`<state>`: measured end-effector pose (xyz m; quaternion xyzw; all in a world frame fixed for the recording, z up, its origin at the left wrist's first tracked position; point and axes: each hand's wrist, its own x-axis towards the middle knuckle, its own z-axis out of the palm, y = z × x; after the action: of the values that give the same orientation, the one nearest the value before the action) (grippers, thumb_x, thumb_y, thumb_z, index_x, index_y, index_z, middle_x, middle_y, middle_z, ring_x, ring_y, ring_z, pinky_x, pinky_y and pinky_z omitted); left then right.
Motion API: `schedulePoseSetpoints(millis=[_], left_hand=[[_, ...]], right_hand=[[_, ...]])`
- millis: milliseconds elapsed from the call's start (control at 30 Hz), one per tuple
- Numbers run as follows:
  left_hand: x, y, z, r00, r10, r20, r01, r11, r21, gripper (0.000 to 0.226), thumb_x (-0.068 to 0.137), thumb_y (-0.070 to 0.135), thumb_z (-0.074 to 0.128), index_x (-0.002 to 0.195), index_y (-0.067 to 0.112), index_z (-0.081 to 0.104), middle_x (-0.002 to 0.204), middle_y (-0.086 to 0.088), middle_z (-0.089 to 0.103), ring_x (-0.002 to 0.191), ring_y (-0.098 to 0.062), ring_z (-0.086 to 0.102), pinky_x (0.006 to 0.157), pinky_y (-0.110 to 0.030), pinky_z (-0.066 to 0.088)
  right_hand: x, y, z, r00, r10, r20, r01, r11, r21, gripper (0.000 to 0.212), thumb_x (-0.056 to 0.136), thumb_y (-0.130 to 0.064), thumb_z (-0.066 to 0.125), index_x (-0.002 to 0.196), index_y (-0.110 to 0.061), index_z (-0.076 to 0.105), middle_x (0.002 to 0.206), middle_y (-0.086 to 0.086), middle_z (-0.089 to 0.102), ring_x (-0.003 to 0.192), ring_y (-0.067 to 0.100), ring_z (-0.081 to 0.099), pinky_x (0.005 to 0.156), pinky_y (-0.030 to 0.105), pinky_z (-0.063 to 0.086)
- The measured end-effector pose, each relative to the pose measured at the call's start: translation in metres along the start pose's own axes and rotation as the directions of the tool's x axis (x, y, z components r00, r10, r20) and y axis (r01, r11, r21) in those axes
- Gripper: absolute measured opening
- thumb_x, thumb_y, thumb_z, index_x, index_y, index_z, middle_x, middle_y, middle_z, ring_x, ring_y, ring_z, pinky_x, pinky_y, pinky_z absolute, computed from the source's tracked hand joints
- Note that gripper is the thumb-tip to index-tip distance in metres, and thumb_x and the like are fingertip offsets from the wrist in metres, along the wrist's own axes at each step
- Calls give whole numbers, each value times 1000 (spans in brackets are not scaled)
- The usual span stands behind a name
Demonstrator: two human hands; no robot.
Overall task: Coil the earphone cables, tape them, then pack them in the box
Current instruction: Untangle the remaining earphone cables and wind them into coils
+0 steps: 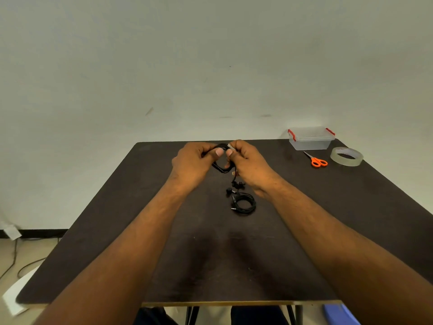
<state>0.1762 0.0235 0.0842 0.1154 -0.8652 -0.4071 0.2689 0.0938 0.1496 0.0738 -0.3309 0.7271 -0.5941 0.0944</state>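
Nearest me on the desk [117, 231] lies one coil [244, 203], already wound, its earbuds [234, 186] just beyond it at 12 o'clock. Above that, my left hand [194, 160] and right hand [248, 163] pinch a second coil [221, 166] between them, its loose end hanging down. I judge I'm finishing the winding. Next comes taping, so I need the tape [346, 156] and scissors [316, 160] at 2 o'clock, with the box [310, 138] behind them.

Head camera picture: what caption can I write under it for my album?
Both hands, left hand and right hand, coil a black earphone cable over a dark table.
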Motion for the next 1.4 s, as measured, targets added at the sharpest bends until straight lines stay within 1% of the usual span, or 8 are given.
schedulePoseSetpoints(millis=[200,333,500,833,967,1133,1267,1400], left_hand=[[3,2,1,997,26,-76,-1,949,316,22,93,43,57,107,34,70,96,13,71,101,-9,59,81,-31,33],[8,8,-7,995,37,91,-29,996,-87,45,94,18,61,138,24,50,118,8,64,69,-7,68,61,-19,53],[7,5,-9,970,-40,239,105,959,-264,18,97,18,58,108,15,72,83,-6,74,43,-14,60,39,-22,44],[13,16,-12,993,-21,113,3,989,151,16,96,19,57,88,18,70,66,-1,66,36,-7,56,39,-17,42],[18,23,-16,998,21,53,-36,953,299,16,96,23,58,95,16,73,66,3,62,54,-11,59,56,-28,53],[20,26,-21,998,14,68,-35,945,327,14,94,24,60,93,19,72,65,10,59,53,-4,54,53,-22,43],[14,24,-21,985,11,173,-42,983,180,16,95,19,59,82,21,69,62,3,63,39,0,50,43,-16,42],[10,23,-18,985,88,149,-83,996,-38,17,95,15,59,84,20,72,60,0,63,39,-4,46,43,-20,42]], right_hand=[[1,5,-2,998,-55,26,57,995,-86,16,100,-21,45,86,-22,52,83,7,54,79,22,52,66,36,42],[2,4,-4,997,-73,40,76,992,-97,17,100,-23,45,85,-24,53,79,5,52,73,19,48,62,35,41],[4,3,-8,993,-84,87,99,978,-185,13,100,-21,47,96,-14,58,82,4,57,71,13,48,63,31,41],[-12,20,-8,971,-130,201,103,985,138,31,99,-9,49,112,-33,62,87,-5,67,79,11,66,71,29,51],[-7,24,-11,975,-36,219,0,987,162,41,96,-4,53,133,-20,52,87,-3,72,75,14,67,70,26,54],[-4,23,-18,964,49,262,-27,996,-86,14,96,-10,56,100,-13,70,74,-4,69,64,3,58,57,17,45],[10,14,-21,981,-174,80,191,850,-491,18,92,-9,57,83,-13,72,62,1,56,52,8,45,55,27,39],[11,3,-8,998,37,-52,-30,991,132,16,94,-8,58,102,-2,70,92,18,71,79,20,65,72,32,58]])
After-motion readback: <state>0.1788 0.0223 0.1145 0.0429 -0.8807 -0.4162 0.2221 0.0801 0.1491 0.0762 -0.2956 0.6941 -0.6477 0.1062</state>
